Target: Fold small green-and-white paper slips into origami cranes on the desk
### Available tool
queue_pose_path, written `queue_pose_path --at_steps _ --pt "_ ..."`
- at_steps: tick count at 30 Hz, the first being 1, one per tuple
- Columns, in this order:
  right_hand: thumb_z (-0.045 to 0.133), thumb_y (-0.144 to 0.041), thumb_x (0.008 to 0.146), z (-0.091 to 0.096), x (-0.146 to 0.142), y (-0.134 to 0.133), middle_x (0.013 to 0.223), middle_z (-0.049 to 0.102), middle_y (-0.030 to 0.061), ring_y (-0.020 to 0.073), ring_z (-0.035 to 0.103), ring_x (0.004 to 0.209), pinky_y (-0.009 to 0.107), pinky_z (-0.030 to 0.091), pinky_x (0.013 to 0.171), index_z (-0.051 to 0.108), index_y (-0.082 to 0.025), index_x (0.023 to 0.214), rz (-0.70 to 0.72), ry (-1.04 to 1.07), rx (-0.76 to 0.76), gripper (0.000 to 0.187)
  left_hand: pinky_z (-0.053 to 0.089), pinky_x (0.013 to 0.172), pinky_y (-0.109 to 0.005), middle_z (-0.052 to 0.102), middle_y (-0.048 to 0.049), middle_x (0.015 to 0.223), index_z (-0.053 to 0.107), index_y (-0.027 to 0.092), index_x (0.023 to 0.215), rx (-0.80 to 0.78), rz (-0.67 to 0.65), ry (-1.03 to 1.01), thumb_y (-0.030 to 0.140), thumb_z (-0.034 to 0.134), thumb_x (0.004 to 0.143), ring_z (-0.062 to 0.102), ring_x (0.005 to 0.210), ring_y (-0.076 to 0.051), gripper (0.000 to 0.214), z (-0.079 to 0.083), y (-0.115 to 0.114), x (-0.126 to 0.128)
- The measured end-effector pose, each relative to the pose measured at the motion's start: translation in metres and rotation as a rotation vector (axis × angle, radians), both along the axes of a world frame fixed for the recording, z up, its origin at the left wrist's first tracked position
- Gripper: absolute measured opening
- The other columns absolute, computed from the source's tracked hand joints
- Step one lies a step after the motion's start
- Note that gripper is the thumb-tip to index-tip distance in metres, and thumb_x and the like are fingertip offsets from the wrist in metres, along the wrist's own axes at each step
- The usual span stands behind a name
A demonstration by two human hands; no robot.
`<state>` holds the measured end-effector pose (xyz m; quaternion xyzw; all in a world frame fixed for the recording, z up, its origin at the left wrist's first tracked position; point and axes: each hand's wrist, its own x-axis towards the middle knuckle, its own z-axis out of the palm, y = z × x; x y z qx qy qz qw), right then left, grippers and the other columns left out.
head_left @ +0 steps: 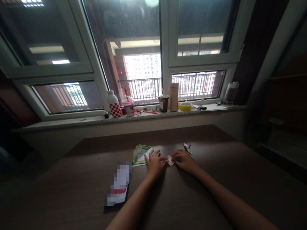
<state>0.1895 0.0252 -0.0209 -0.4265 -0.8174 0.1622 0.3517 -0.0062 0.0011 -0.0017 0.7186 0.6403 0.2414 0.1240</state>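
A small piece of folded paper (170, 161), whitish with some yellow, lies on the brown table between my two hands. My left hand (155, 163) has its thumb and forefinger closed at the paper's left edge, while its other fingers spread out to the left. From the other side, the bent fingers of my right hand (185, 161) close on the right edge. A stack of green and white printed sheets (139, 156) is just left of my left hand. Beyond my right hand sits a small folded paper shape (187, 148) with a dark pointed part.
A phone-like dark-edged object (120, 183), its top pixelated, lies at the left. On the sill (93, 119) stand a checked bottle (115, 105), a pink drink (128, 107), a brown drink (163, 103), a tan flask (174, 97), yellow tape (185, 106) and scissors (201, 108).
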Motion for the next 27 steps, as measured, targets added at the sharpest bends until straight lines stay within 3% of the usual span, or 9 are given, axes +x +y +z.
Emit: queue_pose_path --at_steps 11,27 --pt "0.069 -0.015 0.075 -0.0028 0.0019 0.0041 0.089 0.076 0.0030 0.0241 0.059 0.097 0.040 0.044 0.093 0.078 -0.026 0.078 0.007 0.019 -0.004 0.015 0.003 0.116 -0.068 0.054 -0.0014 0.144 0.079 0.039 0.091 0.001 0.021 0.002 0.045 0.064 0.084 0.030 0.142 -0.034 0.018 0.0005 0.0004 0.0015" --pt "0.071 -0.018 0.075 -0.0005 0.0017 0.0029 0.089 0.077 0.0026 0.0250 0.058 0.105 0.041 0.042 0.098 0.078 -0.026 0.078 -0.006 0.048 -0.050 0.010 0.005 0.111 -0.076 0.055 0.0039 0.144 0.077 0.033 0.084 0.041 0.053 0.032 0.045 0.060 0.087 0.030 0.141 -0.036 0.020 0.0010 0.0021 0.0089"
